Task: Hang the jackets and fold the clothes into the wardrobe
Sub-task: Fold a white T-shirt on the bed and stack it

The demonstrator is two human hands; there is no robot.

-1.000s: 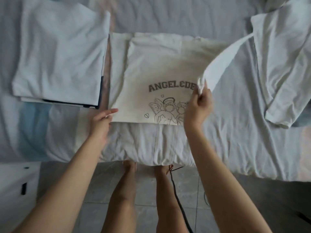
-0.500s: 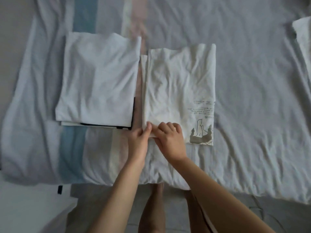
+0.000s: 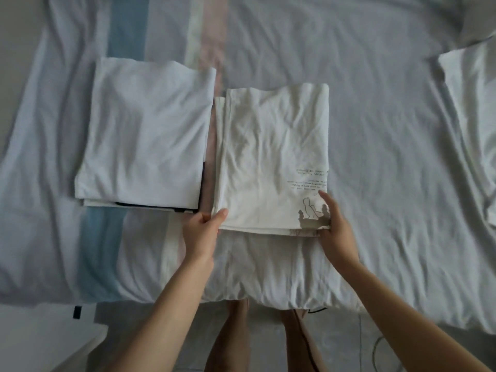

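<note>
The fingers of the left hand are pinching the near left corner of the folded cream T-shirt, the thumb lying on top and the rest tucking out of sight beneath the hem. The right hand is gripping the near right corner likewise, one finger pressing on top beside the dark printed figure. Holding both near corners is keeping the layers together, and I am judging that the hands are preparing to carry this edge over to the far edge for a halving fold. The T-shirt is lying flat on the bed, which is offering a broad, soft surface for folding. Just beside the T-shirt's left edge a stack of folded clothes is sitting, probably kept close so the finished piece can join it before going to the wardrobe, which is not showing. Well to the T-shirt's right, a loose white garment is lying unfolded.
</note>
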